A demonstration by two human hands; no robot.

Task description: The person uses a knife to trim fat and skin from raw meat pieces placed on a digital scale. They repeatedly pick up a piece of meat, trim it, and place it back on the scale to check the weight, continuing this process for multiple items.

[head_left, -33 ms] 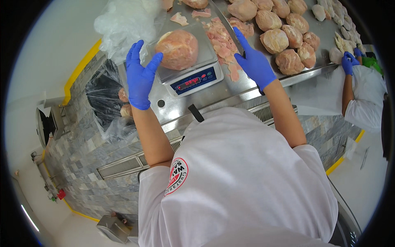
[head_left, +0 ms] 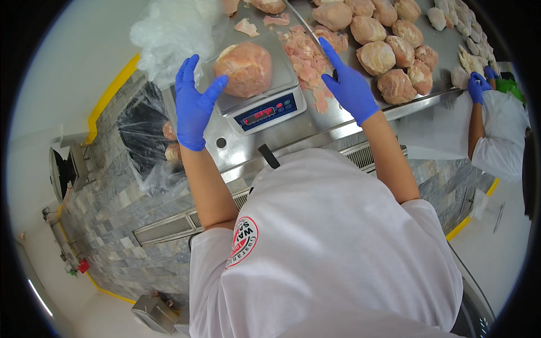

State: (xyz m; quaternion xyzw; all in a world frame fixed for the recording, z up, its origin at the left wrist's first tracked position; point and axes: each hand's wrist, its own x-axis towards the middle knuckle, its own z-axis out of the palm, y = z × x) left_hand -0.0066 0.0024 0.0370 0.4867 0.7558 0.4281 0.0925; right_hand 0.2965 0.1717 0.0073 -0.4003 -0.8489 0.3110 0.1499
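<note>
My left hand (head_left: 194,107), in a blue glove, is spread open at the left side of a round lump of raw chicken in a clear bag (head_left: 246,69), with its fingertips touching the bag. The lump lies on the steel pan of a digital scale (head_left: 269,112) with a red display. My right hand (head_left: 349,84), also gloved in blue, rests over a pile of small pink meat trimmings (head_left: 307,59). It grips a dark handle, apparently a knife (head_left: 335,74), with the index finger stretched along it.
Several whole raw chicken pieces (head_left: 389,56) lie on the steel table (head_left: 315,127) to the right. Crumpled clear plastic bags (head_left: 169,28) sit at the far left. A bag-lined bin (head_left: 149,141) hangs below the table. Another person's gloved hand (head_left: 479,87) works at the right end.
</note>
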